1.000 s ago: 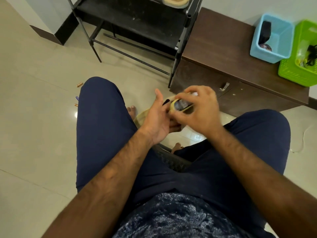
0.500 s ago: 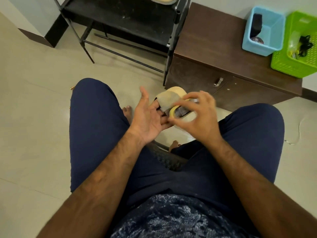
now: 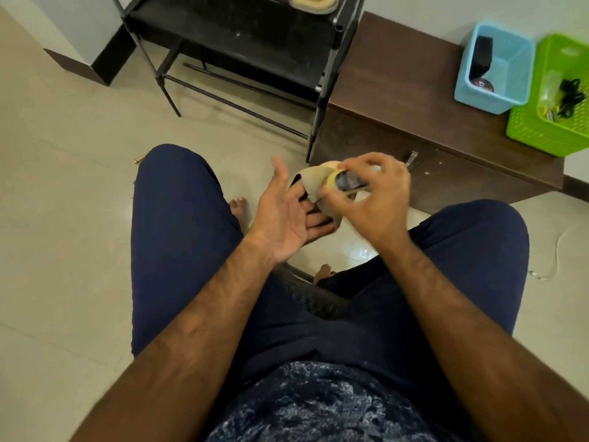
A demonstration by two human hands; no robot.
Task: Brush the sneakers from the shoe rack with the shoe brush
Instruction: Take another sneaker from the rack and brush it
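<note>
Between our knees (image 3: pixel 178 186), our left hand (image 3: pixel 283 224) lies palm up with fingers spread, its fingertips under the tan sneaker (image 3: pixel 314 183). Just right of it, our right hand (image 3: pixel 379 205) pinches the yellow-edged shoe brush (image 3: pixel 345 181) against the sneaker's upper. We judge short strokes work best, bristles flat, with the left fingers closing to steady the shoe.

our left hand (image 3: pixel 285 216) palm up, fingers spread loose, our right hand (image 3: pixel 377 202) just beside it, fingers curled, pinching a small round object (image 3: pixel 346 183)
</note>
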